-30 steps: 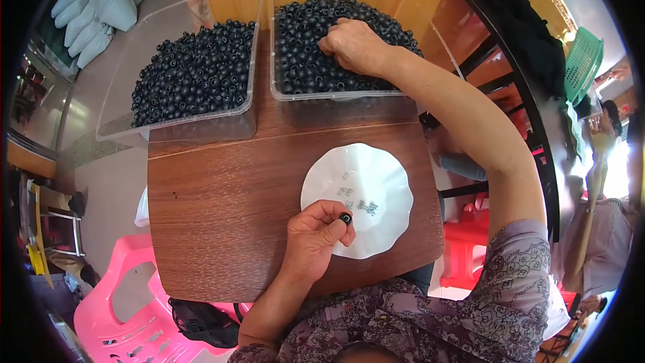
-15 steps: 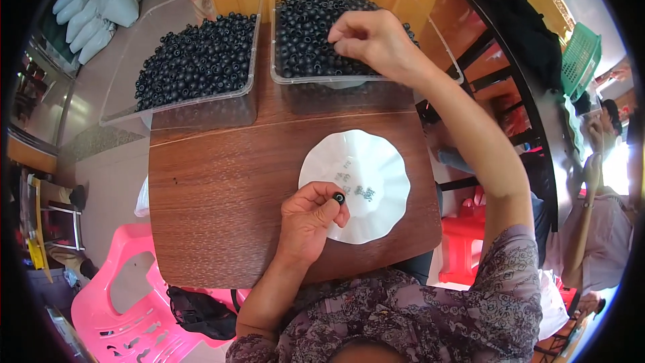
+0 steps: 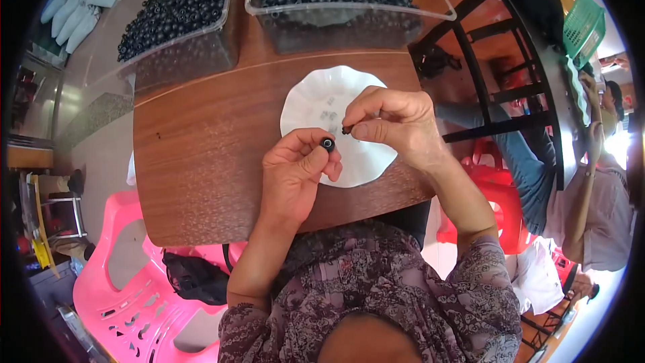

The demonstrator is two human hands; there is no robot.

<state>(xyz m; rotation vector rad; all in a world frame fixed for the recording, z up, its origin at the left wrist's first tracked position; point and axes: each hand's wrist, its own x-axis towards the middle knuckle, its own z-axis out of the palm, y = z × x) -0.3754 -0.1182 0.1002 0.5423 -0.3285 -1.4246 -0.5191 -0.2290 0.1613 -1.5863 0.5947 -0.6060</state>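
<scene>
My left hand (image 3: 290, 178) is closed, pinching a round black bead (image 3: 327, 143) between thumb and forefinger, its pale-rimmed hole facing up. Just to the right, my right hand (image 3: 403, 124) pinches a small dark piece (image 3: 347, 130) with thumb and forefinger; the fingers partly cover it, so its kind is unclear. The two hands are close together but apart, above the near part of a white scalloped plate (image 3: 306, 97). Several tiny grey pieces (image 3: 328, 115) lie on the plate, partly hidden behind my right hand.
Two clear plastic bins, a left one (image 3: 178, 54) and a right one (image 3: 336, 30), hold heaps of black beads at the wooden table's (image 3: 195, 161) far side. A pink chair (image 3: 127, 289) stands at left, red stools (image 3: 494, 202) at right. Another person (image 3: 601, 222) sits far right.
My right hand has come from above the right bin down over the plate, beside my left hand. My left hand still holds the bead. The view has shifted, so the bins appear higher.
</scene>
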